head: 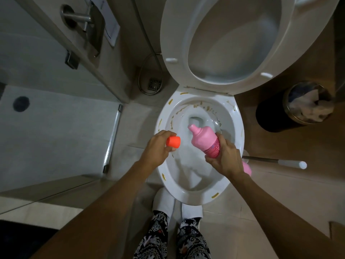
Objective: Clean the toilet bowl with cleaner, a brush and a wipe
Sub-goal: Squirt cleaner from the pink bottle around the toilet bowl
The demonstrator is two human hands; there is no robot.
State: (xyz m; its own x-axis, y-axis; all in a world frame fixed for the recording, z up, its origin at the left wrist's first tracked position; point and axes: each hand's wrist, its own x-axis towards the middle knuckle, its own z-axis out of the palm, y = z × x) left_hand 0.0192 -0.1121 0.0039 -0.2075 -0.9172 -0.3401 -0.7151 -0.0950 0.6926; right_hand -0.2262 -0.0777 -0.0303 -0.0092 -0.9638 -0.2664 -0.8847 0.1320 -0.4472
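The white toilet bowl (pixel 169 181) stands open below me, with yellow-brown stains along its rim and inner wall. Its seat and lid (pixel 175 34) are raised. My right hand (pixel 225 158) grips a pink cleaner bottle (pixel 204 139), uncapped and tilted with its nozzle pointing left over the water. My left hand (pixel 158 144) holds the orange cap (pixel 173 141) above the bowl's left rim. A toilet brush handle (pixel 276 162) lies across the floor to the right of the bowl, its head hidden behind my right hand.
A dark waste bin (pixel 276 116) with crumpled paper stands to the right of the toilet. A floor drain (pixel 155 84) and a coiled metal hose lie at the left rear. A glass shower door (pixel 56 90) is on the left. My white-slippered feet touch the bowl's front.
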